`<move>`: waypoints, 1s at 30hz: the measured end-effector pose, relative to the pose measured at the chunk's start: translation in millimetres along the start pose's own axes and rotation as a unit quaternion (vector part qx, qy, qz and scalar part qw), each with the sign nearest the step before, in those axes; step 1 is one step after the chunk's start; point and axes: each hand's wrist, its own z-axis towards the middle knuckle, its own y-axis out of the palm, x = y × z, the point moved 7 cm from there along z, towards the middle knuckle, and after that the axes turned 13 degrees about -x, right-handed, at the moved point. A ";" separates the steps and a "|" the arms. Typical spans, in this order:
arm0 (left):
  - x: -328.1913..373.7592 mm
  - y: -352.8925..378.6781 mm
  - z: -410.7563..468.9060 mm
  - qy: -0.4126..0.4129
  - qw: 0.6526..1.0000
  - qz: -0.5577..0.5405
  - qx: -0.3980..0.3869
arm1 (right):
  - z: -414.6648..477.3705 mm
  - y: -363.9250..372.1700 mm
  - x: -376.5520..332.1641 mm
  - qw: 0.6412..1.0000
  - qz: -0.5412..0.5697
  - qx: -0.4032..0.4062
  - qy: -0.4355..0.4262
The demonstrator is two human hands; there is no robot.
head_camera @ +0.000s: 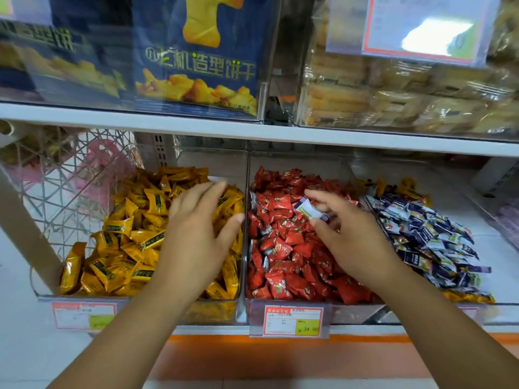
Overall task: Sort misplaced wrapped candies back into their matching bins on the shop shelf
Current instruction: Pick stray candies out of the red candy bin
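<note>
1. Pinches a white-and-blue candy (309, 210) between thumb and forefinger of the right hand (345, 234), lifted just above the red candies (286, 262) in the middle bin (351, 313), with the other fingers (328, 217) loosely curled behind it.
2. Holds the left hand (196, 228) over the yellow candies (126, 248) in the left bin (140, 307), fingers spread and relaxed, gripping nothing. Cannot tell whether the palm touches the heap.
3. Carries the candy with its long axis across the view, tilted slightly down toward the right, one end poking out left of the fingertips.
4. Sits to the left of its match: the blue-and-white pile (432, 237) fills the right bin (494, 248), next door to the middle bin and close beside the right hand. Lies well apart from the left hand, with the whole red heap between.
5. Probably calls for a short sideways carry to the right, across the wall between the two bins, then a release onto the pile. Needs nothing from the left hand for that.
6. Looks only partway done: a few pale wrappers (265, 261) seem to remain among the red, and stray yellow candies (471, 297) lie at the front edge of the right bin, with more at its back.
</note>
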 end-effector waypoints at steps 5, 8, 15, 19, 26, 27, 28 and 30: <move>18.2 24.2 -9.9 0.084 0.990 -0.020 -0.110 | -16.3 -48.7 19.6 0.976 0.071 0.199 0.049; 15.3 32.4 -12.4 0.093 0.987 -0.023 -0.130 | -29.6 -77.6 53.7 0.956 0.025 0.267 0.118; 12.6 30.5 -14.9 0.099 0.985 0.028 -0.138 | -16.9 -53.8 16.6 0.978 -0.145 0.141 0.041; 7.6 28.9 -18.2 0.097 0.983 0.023 -0.153 | 15.0 11.7 -10.1 0.979 -0.187 -0.061 -0.050; 0.8 27.7 -24.1 0.075 0.979 0.032 -0.188 | 29.3 0.4 25.5 0.959 -0.197 -0.196 0.060; 0.2 28.1 -24.0 0.075 0.978 0.033 -0.191 | 26.9 -2.3 27.4 0.957 -0.198 -0.202 0.066; -0.5 28.5 -23.3 0.076 0.978 0.034 -0.191 | 25.4 -2.4 27.3 0.954 -0.210 -0.203 0.068; -1.3 28.2 -22.3 0.075 0.978 0.036 -0.189 | 26.0 3.1 22.6 0.945 -0.259 -0.189 0.063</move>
